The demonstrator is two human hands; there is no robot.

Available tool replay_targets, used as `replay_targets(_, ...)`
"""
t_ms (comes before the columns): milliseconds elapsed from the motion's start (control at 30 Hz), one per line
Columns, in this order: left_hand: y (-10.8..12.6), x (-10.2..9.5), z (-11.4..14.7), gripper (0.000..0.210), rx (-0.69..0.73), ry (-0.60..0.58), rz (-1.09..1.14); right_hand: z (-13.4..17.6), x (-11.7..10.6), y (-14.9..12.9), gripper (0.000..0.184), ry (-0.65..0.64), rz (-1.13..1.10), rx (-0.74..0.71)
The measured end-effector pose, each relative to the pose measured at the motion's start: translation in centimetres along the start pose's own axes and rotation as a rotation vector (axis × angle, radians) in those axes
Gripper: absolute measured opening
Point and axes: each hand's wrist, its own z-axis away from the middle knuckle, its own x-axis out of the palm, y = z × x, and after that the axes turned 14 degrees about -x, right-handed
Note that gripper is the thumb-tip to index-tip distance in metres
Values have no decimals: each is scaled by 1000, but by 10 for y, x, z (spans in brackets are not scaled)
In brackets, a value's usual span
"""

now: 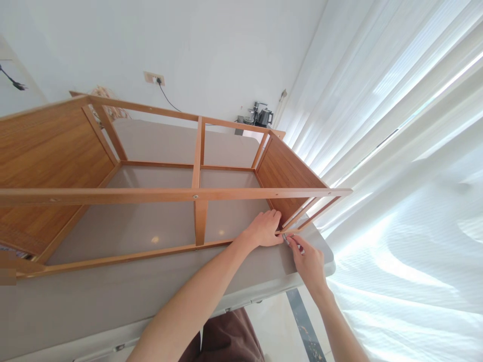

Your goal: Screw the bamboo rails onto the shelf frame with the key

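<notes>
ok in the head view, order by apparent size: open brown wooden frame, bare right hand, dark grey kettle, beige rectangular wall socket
1. Open brown wooden frame
2. Bare right hand
3. Dark grey kettle and beige rectangular wall socket, too alike to rank

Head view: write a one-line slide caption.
Left hand at a lower corner of a wooden frame on a grey table; right hand holding a small metallic piece there.
</notes>
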Motion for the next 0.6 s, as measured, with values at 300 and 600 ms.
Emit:
replay_targets(300,-2,0,0,34,4,7,11,-11,-12,2,37,-72,-27,61)
replay_targets(600,-2,0,0,33,14,6,36,-7,-11,3,36,-35,-78,199)
